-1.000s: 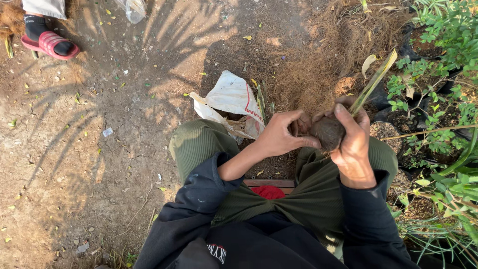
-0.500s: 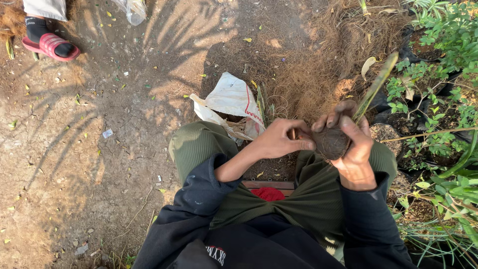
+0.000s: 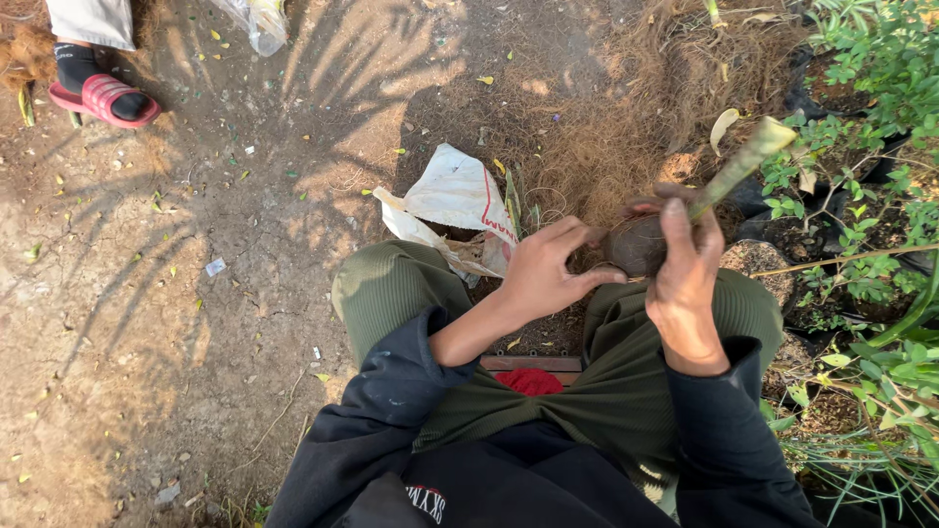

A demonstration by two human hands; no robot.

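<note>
At the far left a foot in a red slide sandal (image 3: 103, 98) stands on the bare dirt ground (image 3: 196, 293), belonging to another person. Nearer the middle a crumpled white sack (image 3: 455, 200) lies on the soil, just ahead of the seated person's knees. The left hand (image 3: 543, 274) reaches right with fingers curled and partly spread, thumb and fingertips pinching at the near side of a brown root ball (image 3: 634, 242) wrapped in fibre. The right hand (image 3: 685, 269) grips that ball from the other side, fingers closed over its top – a green stalk (image 3: 738, 164) slants up from it to the right. Behind lies a heap of coconut fibre (image 3: 626, 117); leafy potted plants (image 3: 861, 196) crowd the right edge
</note>
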